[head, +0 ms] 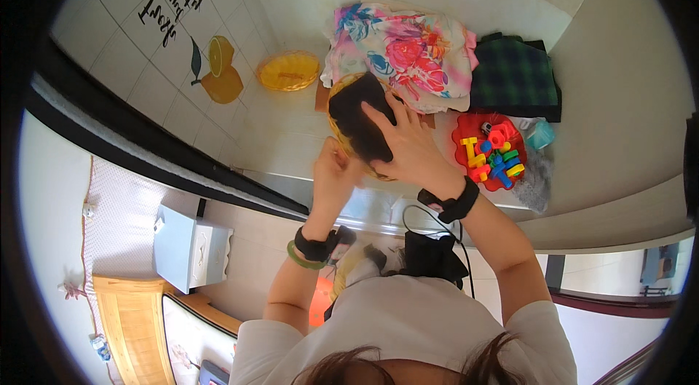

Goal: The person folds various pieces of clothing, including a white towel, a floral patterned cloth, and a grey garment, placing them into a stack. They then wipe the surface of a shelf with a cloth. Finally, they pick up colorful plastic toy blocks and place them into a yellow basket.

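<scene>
A folded black cloth (355, 112) lies over a yellow woven basket (334, 131), covering most of its inside. My right hand (407, 139) rests across the cloth, fingers spread over its top and thumb at its near edge. At the basket's near left rim, my left hand (334, 164) is curled and seems to grip the edge; its fingertips are partly hidden and blurred. Just beyond, a stack of folded floral fabric (409, 52) sits on the shelf (273, 128). Another yellow basket (288, 71) stands farther left with nothing visible inside.
To the right are folded dark green plaid cloth (513, 76), a red tray (461, 128) of colourful plastic nuts and bolts, a teal item (540, 135) and grey fluffy fabric (532, 183). A dark-framed door edge (180, 145) borders the left. A black cable (467, 254) hangs near my body.
</scene>
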A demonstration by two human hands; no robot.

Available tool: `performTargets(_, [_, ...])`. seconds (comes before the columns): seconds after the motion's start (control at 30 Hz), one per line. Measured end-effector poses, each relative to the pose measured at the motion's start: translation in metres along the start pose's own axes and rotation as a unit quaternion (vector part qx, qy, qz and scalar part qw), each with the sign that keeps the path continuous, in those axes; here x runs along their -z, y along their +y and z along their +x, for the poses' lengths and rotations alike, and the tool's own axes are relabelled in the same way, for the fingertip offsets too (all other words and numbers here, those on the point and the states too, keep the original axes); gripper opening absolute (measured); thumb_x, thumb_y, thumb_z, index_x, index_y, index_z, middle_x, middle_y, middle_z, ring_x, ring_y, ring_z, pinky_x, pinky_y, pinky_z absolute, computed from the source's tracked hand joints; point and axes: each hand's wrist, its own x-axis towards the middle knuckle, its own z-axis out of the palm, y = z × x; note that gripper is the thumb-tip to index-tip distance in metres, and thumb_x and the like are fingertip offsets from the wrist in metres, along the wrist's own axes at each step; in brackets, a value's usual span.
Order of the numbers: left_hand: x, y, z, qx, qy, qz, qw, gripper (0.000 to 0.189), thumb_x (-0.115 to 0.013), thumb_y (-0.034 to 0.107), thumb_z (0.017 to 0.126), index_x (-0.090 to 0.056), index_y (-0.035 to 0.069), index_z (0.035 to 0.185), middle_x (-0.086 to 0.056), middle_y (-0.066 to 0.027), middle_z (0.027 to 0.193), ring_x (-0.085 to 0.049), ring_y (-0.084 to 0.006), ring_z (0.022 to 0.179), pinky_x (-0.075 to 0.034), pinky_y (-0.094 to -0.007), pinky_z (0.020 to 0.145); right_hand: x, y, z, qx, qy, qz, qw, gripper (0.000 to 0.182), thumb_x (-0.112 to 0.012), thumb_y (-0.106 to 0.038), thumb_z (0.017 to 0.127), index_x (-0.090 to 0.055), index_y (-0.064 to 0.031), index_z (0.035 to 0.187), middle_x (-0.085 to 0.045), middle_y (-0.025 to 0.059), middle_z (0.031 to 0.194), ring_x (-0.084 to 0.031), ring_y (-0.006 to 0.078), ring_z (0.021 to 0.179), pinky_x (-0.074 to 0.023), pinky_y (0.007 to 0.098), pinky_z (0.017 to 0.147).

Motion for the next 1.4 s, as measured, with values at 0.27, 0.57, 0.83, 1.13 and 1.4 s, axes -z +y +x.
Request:
performTargets(0.27, [-0.021, 0.0, -0.027, 0.031, -0.059, 0.027, 0.997, 0.017, -0.057, 0.001, 0.081, -0.039, 0.002, 0.083, -0.054, -0.0086, 0.061, -0.062, -0.0181, 0.048, -0.048, -0.0282, 0.043, -0.026, 0.014, -0.01, -0.066, -0.027, -0.002, 0.997, 0.076, -0.08, -0.01, 0.058, -0.044, -0.0188, 0.124, -0.041, 0.0175, 0.121, -0.046, 0.0418, 0.111, -0.0482, 0.0466, 0.085])
performTargets(0.57, [-0.013, -0.053, -0.015, 0.094, -0.078, -0.084, 0.989, 0.016, -0.055, -0.002, 0.082, -0.041, 0.005, 0.087, -0.053, -0.0052, 0.064, -0.057, -0.0124, 0.053, -0.048, -0.0259, 0.042, -0.017, 0.09, -0.034, -0.083, 0.062, 0.124, 0.987, 0.049, -0.074, -0.009, 0.064, -0.049, -0.0074, 0.106, -0.048, 0.0173, 0.099, -0.053, 0.0386, 0.096, -0.0464, 0.0425, 0.078])
performTargets(0.83, [0.023, -0.06, -0.013, 0.098, -0.075, -0.052, 0.991, 0.012, -0.052, -0.002, 0.085, -0.042, 0.005, 0.085, -0.052, -0.004, 0.064, -0.052, -0.0092, 0.049, -0.044, -0.023, 0.038, 0.049, 0.243, -0.076, -0.243, 0.253, 0.159, 0.923, 0.066, -0.073, -0.016, 0.072, -0.046, 0.0029, 0.128, -0.053, 0.0186, 0.118, -0.052, 0.0286, 0.112, -0.0404, 0.0341, 0.096])
performTargets(1.13, [0.069, -0.071, -0.032, 0.143, -0.018, -0.027, 0.989, 0.017, -0.054, -0.002, 0.085, -0.039, 0.005, 0.084, -0.05, -0.0035, 0.064, -0.055, -0.0102, 0.047, -0.046, -0.0238, 0.038, 0.086, 0.316, -0.111, -0.258, 0.314, -0.024, 0.913, 0.049, -0.072, -0.021, 0.071, -0.052, -0.0056, 0.113, -0.055, 0.0197, 0.102, -0.055, 0.0354, 0.095, -0.0448, 0.0393, 0.084])
performTargets(1.4, [0.061, -0.068, -0.028, 0.15, -0.011, -0.063, 0.987, 0.016, -0.053, -0.003, 0.085, -0.039, 0.006, 0.083, -0.052, -0.0046, 0.059, -0.051, -0.0103, 0.043, -0.043, -0.0235, 0.036, 0.112, 0.287, -0.057, -0.225, 0.219, -0.067, 0.947, 0.047, -0.072, -0.025, 0.071, -0.05, -0.006, 0.108, -0.054, 0.0204, 0.098, -0.054, 0.0374, 0.094, -0.0446, 0.0403, 0.083])
